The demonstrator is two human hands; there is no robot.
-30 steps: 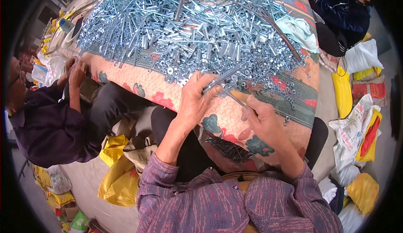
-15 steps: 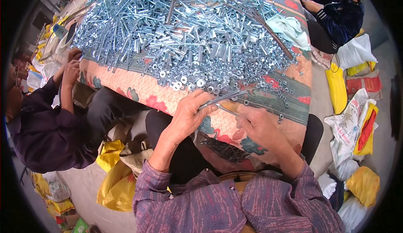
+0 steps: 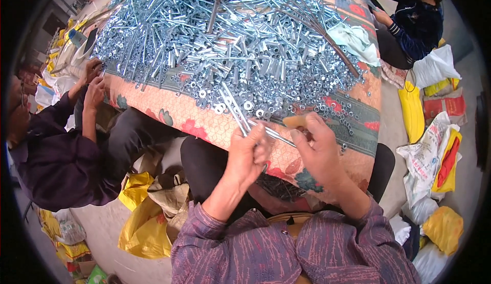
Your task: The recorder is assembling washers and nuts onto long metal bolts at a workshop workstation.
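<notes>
Metal rods (image 3: pixel 232 107) mid-frame were pinched in the left hand (image 3: pixel 246 153); handling seemed underway, needing a steady right hand (image 3: pixel 319 143), pinch unclear.

Floral-covered table (image 3: pixel 204 127) | metal rods (image 3: pixel 148 33), heaped | short tubes (image 3: pixel 279 69) | nuts (image 3: pixel 340 111), washers (image 3: pixel 220 108) near edge | pale-blue cloth (image 3: pixel 354 38), right

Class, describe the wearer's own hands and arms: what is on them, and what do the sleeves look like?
The left hand and right hand show no gloves. The left sleeve and right sleeve are dark greyish purple with thin pinkish streaks, ending on the forearms. No watch shows.
</notes>
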